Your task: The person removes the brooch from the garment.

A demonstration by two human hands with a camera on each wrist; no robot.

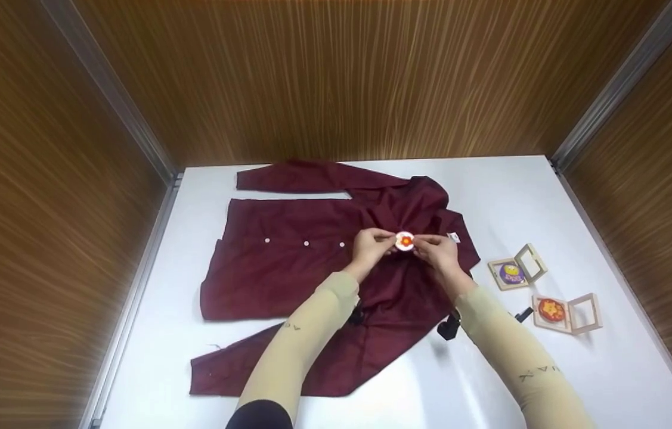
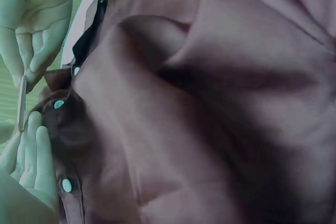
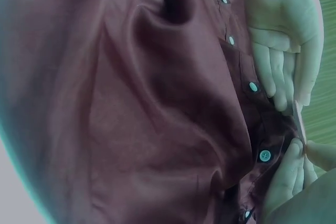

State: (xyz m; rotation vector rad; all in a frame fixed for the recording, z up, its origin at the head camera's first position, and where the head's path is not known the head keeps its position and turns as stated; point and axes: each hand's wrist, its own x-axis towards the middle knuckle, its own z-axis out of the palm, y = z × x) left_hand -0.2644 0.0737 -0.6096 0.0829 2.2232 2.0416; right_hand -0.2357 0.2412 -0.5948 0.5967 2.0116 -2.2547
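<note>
A small round badge (image 1: pixel 405 241) with a red-orange flower on white is pinched at its edges by both hands, over the upper part of a maroon shirt (image 1: pixel 288 268). My left hand (image 1: pixel 370 249) grips its left side with thumb and fingers. On the opposite side, the right hand (image 1: pixel 440 253) pinches the edge. Both wrist views show the badge edge-on as a thin disc (image 2: pixel 22 103) between the fingertips, close beside the shirt's button placket (image 3: pixel 257 119). The shirt lies spread out, with white buttons (image 1: pixel 306 243) along its front and its collar end to the right.
To the right, two small wooden frame boxes stand open: one holds a purple and yellow disc (image 1: pixel 511 273), the other a red and yellow disc (image 1: pixel 551 310). The white table (image 1: pixel 157 298) is bounded by wood-grain panels (image 1: pixel 336 77) at the back and sides.
</note>
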